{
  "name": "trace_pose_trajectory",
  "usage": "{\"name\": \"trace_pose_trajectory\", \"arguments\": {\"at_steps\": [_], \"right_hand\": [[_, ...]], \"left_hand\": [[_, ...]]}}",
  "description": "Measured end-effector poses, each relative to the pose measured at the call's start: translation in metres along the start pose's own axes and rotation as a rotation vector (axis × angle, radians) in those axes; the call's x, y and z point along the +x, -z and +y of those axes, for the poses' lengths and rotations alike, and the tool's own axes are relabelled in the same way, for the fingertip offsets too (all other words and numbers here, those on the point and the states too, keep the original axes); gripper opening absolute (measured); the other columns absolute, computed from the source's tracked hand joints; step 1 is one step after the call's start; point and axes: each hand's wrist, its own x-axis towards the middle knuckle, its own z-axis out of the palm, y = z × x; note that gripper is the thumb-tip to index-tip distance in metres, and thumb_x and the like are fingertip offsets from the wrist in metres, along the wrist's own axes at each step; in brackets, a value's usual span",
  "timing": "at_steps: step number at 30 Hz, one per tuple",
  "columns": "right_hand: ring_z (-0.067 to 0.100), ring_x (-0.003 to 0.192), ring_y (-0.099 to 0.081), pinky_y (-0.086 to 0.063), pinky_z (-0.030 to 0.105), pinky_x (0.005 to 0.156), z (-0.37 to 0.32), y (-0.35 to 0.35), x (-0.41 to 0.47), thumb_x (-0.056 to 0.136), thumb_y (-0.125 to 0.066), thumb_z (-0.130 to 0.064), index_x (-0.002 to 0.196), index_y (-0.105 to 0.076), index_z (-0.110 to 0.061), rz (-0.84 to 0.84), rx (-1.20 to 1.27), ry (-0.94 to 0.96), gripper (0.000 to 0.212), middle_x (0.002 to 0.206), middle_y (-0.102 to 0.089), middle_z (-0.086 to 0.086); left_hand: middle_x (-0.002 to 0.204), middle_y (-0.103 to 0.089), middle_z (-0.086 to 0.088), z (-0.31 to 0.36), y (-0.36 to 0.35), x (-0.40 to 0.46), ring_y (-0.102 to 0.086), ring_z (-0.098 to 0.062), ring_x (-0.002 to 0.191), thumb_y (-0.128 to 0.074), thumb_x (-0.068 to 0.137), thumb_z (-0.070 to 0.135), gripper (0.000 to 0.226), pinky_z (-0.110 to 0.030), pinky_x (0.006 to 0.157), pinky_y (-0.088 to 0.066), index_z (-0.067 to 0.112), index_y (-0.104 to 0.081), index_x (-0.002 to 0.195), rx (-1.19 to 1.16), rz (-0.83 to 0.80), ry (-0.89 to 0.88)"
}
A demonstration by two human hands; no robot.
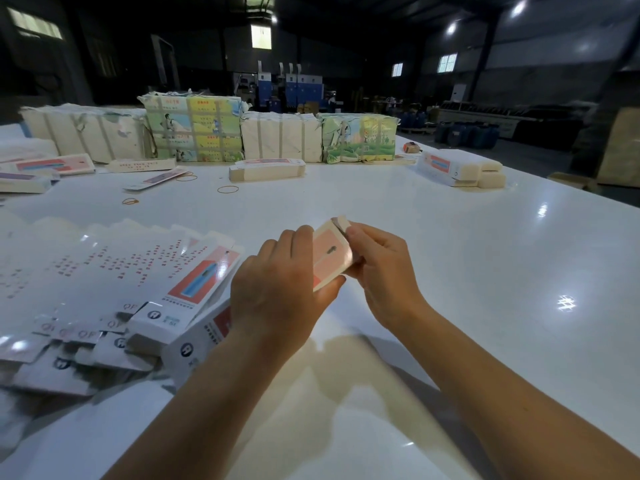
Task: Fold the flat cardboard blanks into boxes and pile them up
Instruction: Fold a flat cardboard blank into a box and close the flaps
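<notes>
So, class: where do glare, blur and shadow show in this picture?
Head view: glare spots on the white table; the box in the left hand and right hand is slightly blurred; arm shadows fall near the bottom; the hall behind is dark.

Your hands meet near the middle of the surface (450, 258), left hand (277, 289) and right hand (381, 271) on either side of a box (330, 254). Left of them lie fanned blanks (114, 271). Behind, rubber bands (228, 189), then wrapped bundles (194, 128) along the far edge. A folded-box pile (460, 168) sits far right.
</notes>
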Motion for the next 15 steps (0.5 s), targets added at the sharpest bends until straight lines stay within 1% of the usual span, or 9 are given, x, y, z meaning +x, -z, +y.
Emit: {"name": "trace_pose_trajectory", "arguments": {"at_steps": [3,5,7,8,10,12,13,14,15], "right_hand": [[0.011,0.070,-0.067,-0.056,0.023,0.064,-0.001,-0.001,0.000,0.095,-0.049,-0.017,0.069,-0.076,-0.037,0.000,-0.006,0.031,0.042,0.073,-0.072,-0.005],[0.011,0.069,-0.066,-0.057,0.024,0.063,-0.001,-0.001,-0.002,0.095,-0.048,-0.013,0.067,-0.075,-0.035,0.011,-0.019,0.036,0.045,0.073,-0.072,-0.003],[0.017,0.065,-0.062,-0.056,0.035,0.063,0.000,-0.001,-0.002,0.092,-0.046,-0.009,0.070,-0.074,-0.020,0.051,-0.086,0.070,0.037,0.078,-0.069,0.010],[0.025,0.065,-0.060,-0.055,0.041,0.065,0.000,-0.001,-0.003,0.091,-0.045,-0.008,0.077,-0.070,-0.012,0.072,-0.130,0.092,0.028,0.080,-0.065,0.016],[0.034,0.074,-0.055,-0.051,0.040,0.063,0.002,-0.002,-0.005,0.091,-0.044,-0.010,0.088,-0.062,-0.011,0.097,-0.187,0.134,0.019,0.082,-0.061,0.017],[0.027,0.080,-0.057,-0.049,0.033,0.065,0.004,-0.004,-0.007,0.093,-0.043,-0.015,0.085,-0.064,-0.013,0.085,-0.235,0.162,0.022,0.081,-0.064,0.008],[0.019,0.082,-0.059,-0.051,0.028,0.069,0.004,-0.005,-0.009,0.094,-0.044,-0.017,0.082,-0.067,-0.017,0.079,-0.269,0.159,0.026,0.080,-0.067,-0.003],[0.009,0.086,-0.061,-0.052,0.021,0.074,0.004,-0.006,-0.011,0.096,-0.045,-0.020,0.090,-0.070,-0.027,0.072,-0.314,0.158,0.026,0.086,-0.068,-0.016],[0.003,0.091,-0.061,-0.050,0.015,0.079,0.005,-0.007,-0.012,0.097,-0.047,-0.022,0.107,-0.068,-0.028,0.069,-0.372,0.167,0.025,0.098,-0.066,-0.022]], "left_hand": [[0.078,-0.066,-0.015,-0.001,-0.001,0.000,-0.061,-0.028,0.057,-0.060,0.066,0.050,0.060,-0.031,0.054,-0.050,-0.001,-0.064,0.100,0.017,0.003,-0.015],[0.080,-0.067,-0.017,-0.002,-0.002,-0.001,-0.062,-0.030,0.059,-0.070,0.065,0.048,0.062,-0.033,0.055,-0.052,-0.002,-0.064,0.101,0.034,-0.017,-0.024],[0.081,-0.068,-0.017,-0.002,-0.003,-0.001,-0.063,-0.031,0.060,-0.078,0.062,0.045,0.064,-0.034,0.055,-0.052,-0.003,-0.065,0.102,0.039,-0.022,-0.039],[0.082,-0.068,-0.017,-0.002,-0.003,-0.001,-0.064,-0.031,0.060,-0.077,0.063,0.045,0.064,-0.033,0.054,-0.052,-0.003,-0.065,0.103,0.040,-0.020,-0.047],[0.081,-0.067,-0.017,-0.001,-0.003,-0.001,-0.063,-0.031,0.060,-0.067,0.067,0.048,0.062,-0.032,0.054,-0.051,-0.003,-0.064,0.103,0.040,-0.017,-0.055],[0.079,-0.067,-0.017,0.000,-0.001,0.000,-0.062,-0.030,0.058,-0.058,0.070,0.048,0.061,-0.031,0.053,-0.050,-0.003,-0.065,0.101,0.030,-0.008,-0.051],[0.077,-0.066,-0.017,0.000,0.000,0.000,-0.062,-0.030,0.057,-0.055,0.071,0.048,0.059,-0.030,0.052,-0.050,-0.004,-0.065,0.099,0.021,-0.001,-0.049],[0.075,-0.066,-0.017,0.001,0.001,-0.001,-0.061,-0.030,0.055,-0.052,0.071,0.047,0.059,-0.030,0.051,-0.050,-0.004,-0.065,0.097,0.015,0.012,-0.052],[0.073,-0.066,-0.018,0.002,0.002,-0.001,-0.061,-0.030,0.053,-0.049,0.071,0.046,0.058,-0.031,0.051,-0.050,-0.005,-0.065,0.095,0.014,0.027,-0.058]]}}
